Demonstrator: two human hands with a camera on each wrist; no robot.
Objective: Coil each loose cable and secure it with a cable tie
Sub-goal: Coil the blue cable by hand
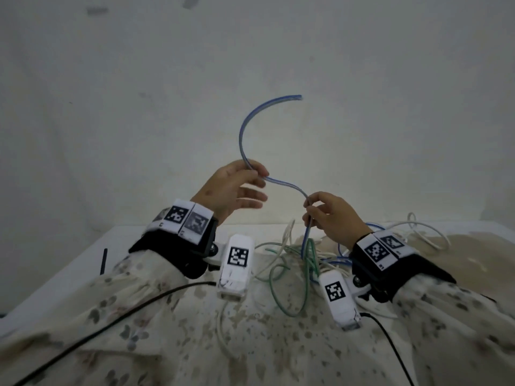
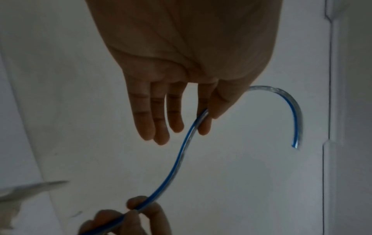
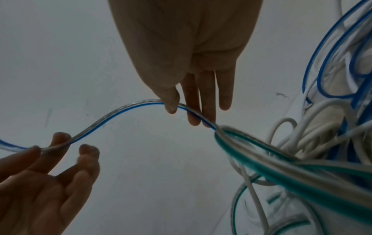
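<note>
A blue-and-clear cable point(image 1: 245, 126) arcs up in front of the wall, its cut end point(image 1: 299, 97) free at the top. My left hand point(image 1: 237, 185) pinches it between thumb and forefinger, the other fingers straight. My right hand point(image 1: 331, 215) pinches the same cable lower down, a short S-bend point(image 1: 287, 186) between the hands. In the left wrist view the cable point(image 2: 177, 160) runs from my left hand point(image 2: 207, 117) down to the right hand's fingers point(image 2: 138, 205). In the right wrist view my right hand point(image 3: 181, 105) pinches the cable point(image 3: 112, 114); below it the cable enters the tangle.
A tangle of green point(image 1: 306, 263), white point(image 1: 423, 229) and blue cables point(image 1: 340, 254) lies on the white table point(image 1: 69, 263) beneath my right hand. A short black strip point(image 1: 103, 261) lies at the table's left. Black camera leads point(image 1: 125, 316) cross my lap.
</note>
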